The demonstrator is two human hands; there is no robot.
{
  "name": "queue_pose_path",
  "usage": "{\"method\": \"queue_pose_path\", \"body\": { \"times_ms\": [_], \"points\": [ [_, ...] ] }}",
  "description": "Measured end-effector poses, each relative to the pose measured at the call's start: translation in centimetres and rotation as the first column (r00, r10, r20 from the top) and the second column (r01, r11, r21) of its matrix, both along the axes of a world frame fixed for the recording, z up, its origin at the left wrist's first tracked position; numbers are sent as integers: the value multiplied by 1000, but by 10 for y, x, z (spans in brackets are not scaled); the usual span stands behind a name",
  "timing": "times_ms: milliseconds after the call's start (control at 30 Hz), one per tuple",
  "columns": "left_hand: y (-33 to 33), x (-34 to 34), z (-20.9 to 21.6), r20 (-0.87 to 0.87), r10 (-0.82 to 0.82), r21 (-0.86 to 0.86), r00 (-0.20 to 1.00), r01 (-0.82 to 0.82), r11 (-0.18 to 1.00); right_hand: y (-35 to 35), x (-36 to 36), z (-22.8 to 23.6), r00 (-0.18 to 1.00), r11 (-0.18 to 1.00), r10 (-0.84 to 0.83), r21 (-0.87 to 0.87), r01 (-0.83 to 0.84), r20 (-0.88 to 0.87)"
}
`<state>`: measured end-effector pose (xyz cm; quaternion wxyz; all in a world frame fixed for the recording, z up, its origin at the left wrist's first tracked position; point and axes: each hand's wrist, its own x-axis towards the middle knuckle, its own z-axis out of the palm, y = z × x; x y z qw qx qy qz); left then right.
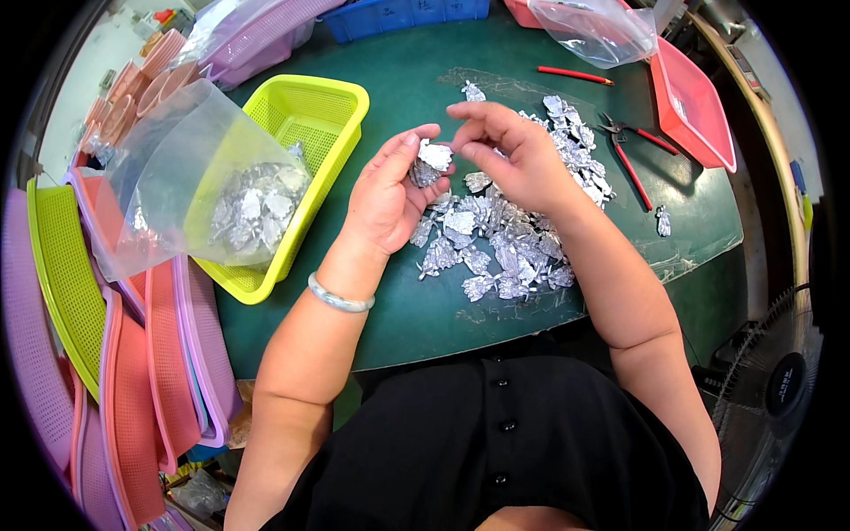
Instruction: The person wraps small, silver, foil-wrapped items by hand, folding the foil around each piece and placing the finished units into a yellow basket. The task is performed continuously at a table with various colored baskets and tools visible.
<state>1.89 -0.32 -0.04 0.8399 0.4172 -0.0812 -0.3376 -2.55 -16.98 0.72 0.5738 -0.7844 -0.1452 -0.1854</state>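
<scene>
My left hand [390,190], a pale bangle [341,296] on its wrist, is closed around a few small silver metal pieces [432,159] with jagged, leaf-like edges. Just to the right, my right hand [509,155] hovers with bent fingers apart, and nothing shows between them. Below both hands spreads a loose pile of similar silver pieces [509,234], running on behind the right wrist. More silver pieces [257,208] lie in a clear plastic bag [159,190] set in a yellow-green basket [354,97] to the left.
Red-handled pliers [630,168] and a red pen-like stick [575,74] lie right on the green table [425,341]. One stray silver piece [663,221] sits below the pliers. Pink basket [686,102] at right, blue crate [403,16] behind, stacked baskets [133,389] left, fan [770,398] lower right.
</scene>
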Motion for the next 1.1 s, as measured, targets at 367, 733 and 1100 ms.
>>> {"method": "queue_pose_path", "body": {
  "times_ms": [367, 733, 1100],
  "points": [
    [4, 3, 0, -129, 9, -18, 992, -12, 1000, -14, -10, 15, 975, 631, -51, -764, -135, -215],
    [3, 1, 0, 34, 22, 251, 999, -30, 967, -14, -8, 15, 981, 674, -61, -732, -94, -182],
    [12, 12, 1, 542, -437, 798, 718, -278, 535, -2, -5, 6, 978, 764, 89, -617, -188, -188]
  ]
}}
